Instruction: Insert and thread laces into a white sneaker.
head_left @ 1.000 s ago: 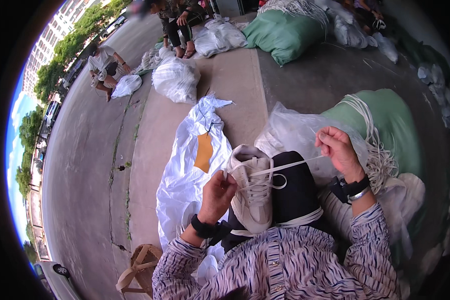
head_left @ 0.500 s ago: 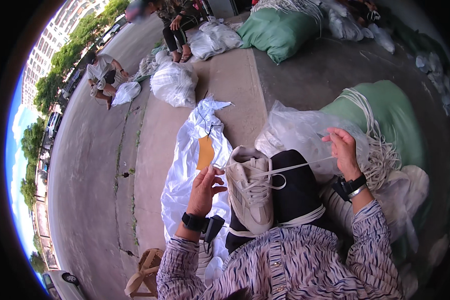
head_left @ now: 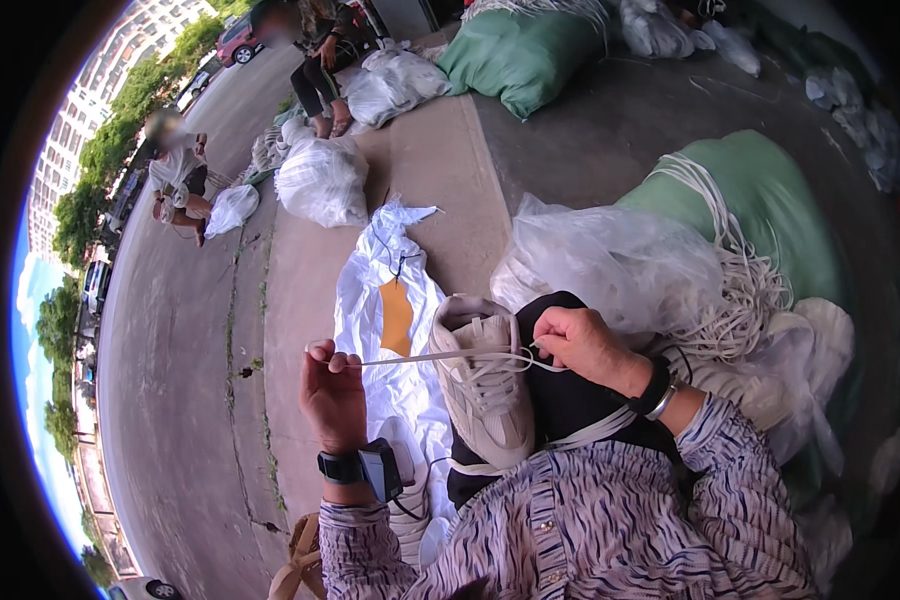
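Note:
A beige sneaker point(head_left: 485, 405) rests on my dark-clad lap, its toe toward me and its opening away. A pale flat shoelace point(head_left: 410, 358) stretches nearly level across its tongue. My left hand point(head_left: 332, 405), out to the left of the shoe, pinches one part of this lace between its fingers. Just right of the shoe, my right hand point(head_left: 578, 345) has its fingers closed on the lace too, with a small loop beside the fingertips. Exactly where the lace ends lie in the fingers is hard to see.
Hanks of white laces point(head_left: 740, 310) lie on a green sack point(head_left: 760, 200) to the right, beside a clear plastic bag point(head_left: 610, 265). White sheeting point(head_left: 370, 290) with a yellow-brown piece point(head_left: 396, 318) lies left of the shoe. Two people sit farther off among bags.
My left hand has moved left, away from the shoe, drawing the lace out that way. My right hand has come left and nearer to the shoe, its fingers now closed tighter.

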`<control>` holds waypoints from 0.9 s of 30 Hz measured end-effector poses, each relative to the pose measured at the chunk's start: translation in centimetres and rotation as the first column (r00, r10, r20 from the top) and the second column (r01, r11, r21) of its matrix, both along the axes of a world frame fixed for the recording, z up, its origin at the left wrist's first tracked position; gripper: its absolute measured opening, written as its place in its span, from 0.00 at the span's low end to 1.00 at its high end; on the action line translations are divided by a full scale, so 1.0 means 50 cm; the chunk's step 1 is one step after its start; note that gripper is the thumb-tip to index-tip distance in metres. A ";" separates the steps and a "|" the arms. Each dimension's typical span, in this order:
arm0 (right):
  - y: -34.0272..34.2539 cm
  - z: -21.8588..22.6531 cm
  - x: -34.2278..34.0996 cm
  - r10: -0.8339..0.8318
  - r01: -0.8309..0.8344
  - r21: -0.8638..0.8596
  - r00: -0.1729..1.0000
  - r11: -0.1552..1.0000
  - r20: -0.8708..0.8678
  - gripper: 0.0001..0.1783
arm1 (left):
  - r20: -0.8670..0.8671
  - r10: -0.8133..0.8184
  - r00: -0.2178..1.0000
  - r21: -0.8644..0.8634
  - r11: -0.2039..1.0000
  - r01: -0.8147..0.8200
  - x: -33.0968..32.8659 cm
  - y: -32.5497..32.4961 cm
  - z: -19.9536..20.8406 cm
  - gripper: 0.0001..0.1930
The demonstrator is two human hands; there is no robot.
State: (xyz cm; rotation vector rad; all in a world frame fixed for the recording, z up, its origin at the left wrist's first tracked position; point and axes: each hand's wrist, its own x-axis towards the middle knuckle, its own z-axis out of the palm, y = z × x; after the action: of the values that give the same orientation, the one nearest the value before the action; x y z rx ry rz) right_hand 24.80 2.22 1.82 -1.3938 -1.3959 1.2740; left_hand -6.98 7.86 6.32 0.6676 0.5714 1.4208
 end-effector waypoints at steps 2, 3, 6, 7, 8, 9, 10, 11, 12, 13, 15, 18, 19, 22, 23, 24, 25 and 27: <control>0.001 0.003 -0.006 -0.044 0.044 0.012 0.999 0.999 0.003 0.03 | -0.110 0.027 0.994 -0.016 0.999 -0.029 0.010 -0.010 0.027 0.10; 0.002 0.002 -0.006 -0.090 0.089 0.027 0.996 0.996 0.007 0.03 | -0.176 0.004 0.984 -0.027 1.000 -0.009 0.028 -0.014 0.032 0.10; 0.013 -0.008 -0.013 -0.070 0.057 0.141 0.993 0.988 0.092 0.03 | -0.642 -0.054 0.765 -0.060 0.998 0.021 0.070 -0.043 0.003 0.09; 0.015 -0.011 -0.016 -0.069 0.055 0.142 0.993 0.988 0.094 0.03 | -0.737 -0.092 0.670 -0.068 0.996 0.062 0.084 -0.056 -0.001 0.06; 0.019 -0.015 -0.020 -0.089 0.050 0.219 0.981 0.974 0.173 0.04 | -0.786 -0.023 0.617 0.066 0.991 0.120 0.097 -0.062 -0.029 0.05; 0.020 -0.018 -0.023 -0.108 0.032 0.292 0.963 0.956 0.249 0.04 | -0.822 0.058 0.566 0.191 0.965 0.179 0.111 -0.069 -0.050 0.06; 0.019 -0.018 -0.025 -0.102 0.025 0.292 0.963 0.956 0.251 0.04 | -0.863 0.003 0.505 0.114 0.975 0.190 0.112 -0.077 -0.058 0.07; 0.017 -0.017 -0.026 -0.122 0.009 0.342 0.943 0.939 0.310 0.05 | -0.895 -0.055 0.442 0.036 0.980 0.195 0.116 -0.084 -0.061 0.08; 0.017 -0.015 -0.030 -0.142 -0.014 0.394 0.921 0.919 0.363 0.06 | -0.908 0.007 0.419 0.100 0.975 0.199 0.129 -0.089 -0.061 0.10; 0.016 -0.010 -0.034 -0.132 -0.025 0.396 0.923 0.918 0.363 0.06 | -0.929 0.048 0.368 0.132 0.969 0.207 0.134 -0.090 -0.064 0.12; 0.016 -0.009 -0.042 -0.149 -0.073 0.428 0.875 0.901 0.461 0.07 | -0.973 0.125 0.194 0.169 0.958 0.233 0.153 -0.088 -0.055 0.11; 0.015 0.003 -0.043 -0.061 -0.064 0.312 0.925 0.948 0.374 0.05 | -0.964 0.061 0.259 0.124 0.964 0.236 0.152 -0.078 -0.067 0.12; 0.014 0.011 -0.043 0.020 -0.051 0.128 0.972 0.990 0.232 0.05 | -0.954 0.009 0.299 0.088 0.964 0.253 0.146 -0.076 -0.066 0.13; 0.006 0.009 -0.045 0.027 -0.032 0.065 0.996 0.997 0.082 0.06 | -0.937 -0.026 0.347 0.109 0.925 0.365 0.122 -0.079 -0.059 0.12; 0.010 0.011 -0.043 0.030 -0.035 0.064 0.996 0.997 0.081 0.06 | -0.938 -0.026 0.346 0.108 0.926 0.362 0.116 -0.079 -0.058 0.12; 0.017 0.015 -0.039 0.021 -0.024 0.039 0.995 0.999 0.093 0.06 | -0.908 -0.087 0.410 0.090 0.915 0.393 0.112 -0.077 -0.060 0.12; 0.023 0.018 -0.037 0.012 -0.014 0.014 0.994 1.000 0.106 0.05 | -0.871 -0.149 0.469 0.074 0.903 0.424 0.110 -0.076 -0.062 0.12; 0.025 0.020 -0.042 0.011 -0.013 0.016 0.992 1.000 0.126 0.06 | -0.867 -0.151 0.474 0.065 0.910 0.409 0.111 -0.078 -0.070 0.09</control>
State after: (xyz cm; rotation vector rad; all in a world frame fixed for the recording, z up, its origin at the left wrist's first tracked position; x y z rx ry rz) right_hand 22.73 3.48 2.83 -1.4783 -1.4982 1.1966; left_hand -1.42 3.95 2.84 1.6569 0.9823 0.7557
